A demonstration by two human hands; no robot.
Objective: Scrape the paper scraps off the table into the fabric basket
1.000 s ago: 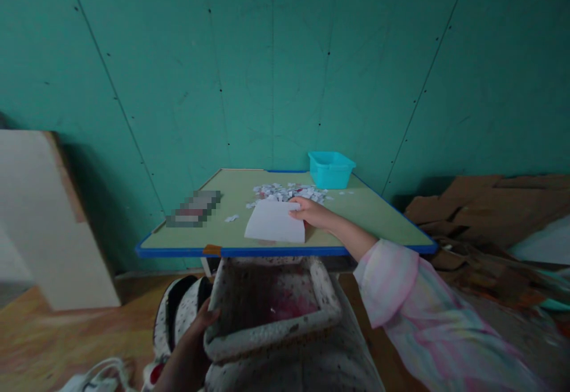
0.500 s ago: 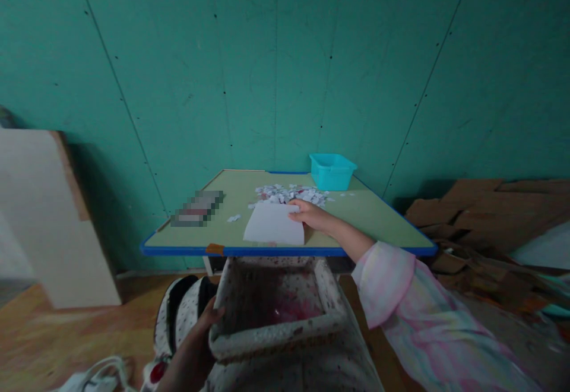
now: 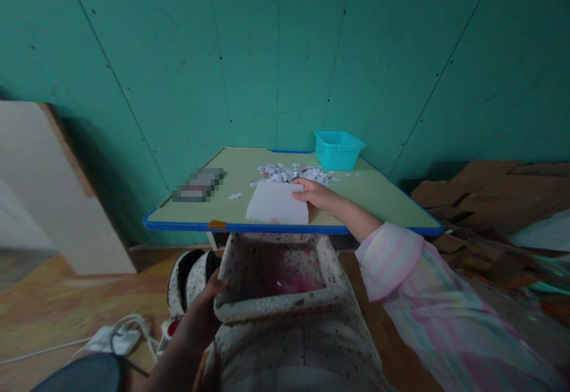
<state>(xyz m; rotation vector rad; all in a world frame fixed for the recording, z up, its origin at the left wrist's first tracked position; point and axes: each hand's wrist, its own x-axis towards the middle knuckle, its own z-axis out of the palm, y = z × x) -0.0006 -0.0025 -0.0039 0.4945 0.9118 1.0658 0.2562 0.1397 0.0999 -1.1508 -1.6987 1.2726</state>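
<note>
White sheet (image 3: 275, 204) left of the right hand (image 3: 315, 195), that hand clamped on its far right corner.

The view has tipped downward: a dark rounded object (image 3: 80, 374) has come in, below the near left corner of the desk (image 3: 387, 202), beside a white power strip (image 3: 113, 340) now showing more fully. The white paper (image 3: 274, 203) and right hand (image 3: 310, 195) sit slightly nearer the near edge.

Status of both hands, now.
Left hand: closed on the left rim of the spotted bin.
Right hand: closed, holding the white sheet by its right side.
</note>
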